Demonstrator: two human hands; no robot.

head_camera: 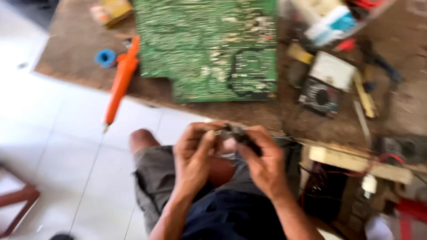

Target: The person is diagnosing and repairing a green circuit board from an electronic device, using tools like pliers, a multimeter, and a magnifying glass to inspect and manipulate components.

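I see both hands raised over my lap, just below the bench (pixel 80 58) edge. My left hand (pixel 193 155) and right hand (pixel 264 162) are each pinched on a small dark part (pixel 238 133) held between them — too blurred to tell what it is. On the bench above lie a green circuit board (pixel 209 44), an orange soldering iron (pixel 120 84) to its left and a meter (pixel 322 84) to its right.
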